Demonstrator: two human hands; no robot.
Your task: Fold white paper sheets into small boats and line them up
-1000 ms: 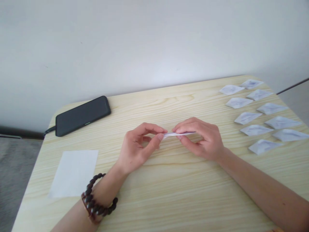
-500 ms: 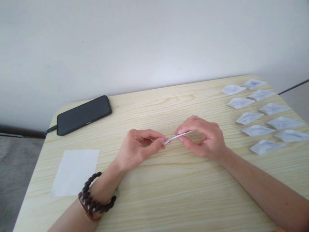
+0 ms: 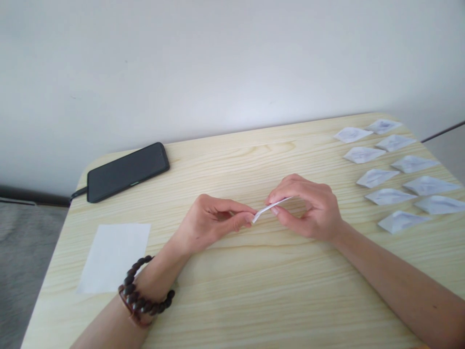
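The left hand (image 3: 210, 225) pinches the near-left end of the folded paper strip (image 3: 264, 210); the right hand (image 3: 308, 208) grips its far-right part between thumb and fingers. The strip spans the gap between both hands, edge to view, long axis slanting near left to far right. Beyond, ten folded paper pieces (image 3: 390, 196) lie at right on the surface (image 3: 225, 291); a smartphone (image 3: 129, 172) lies far left.

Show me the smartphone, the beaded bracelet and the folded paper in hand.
Smartphone (image 3: 128, 172): head view, middle of its screen.
Beaded bracelet (image 3: 137, 304): head view, a dark bead.
Folded paper (image 3: 265, 209): head view, its thin edge.
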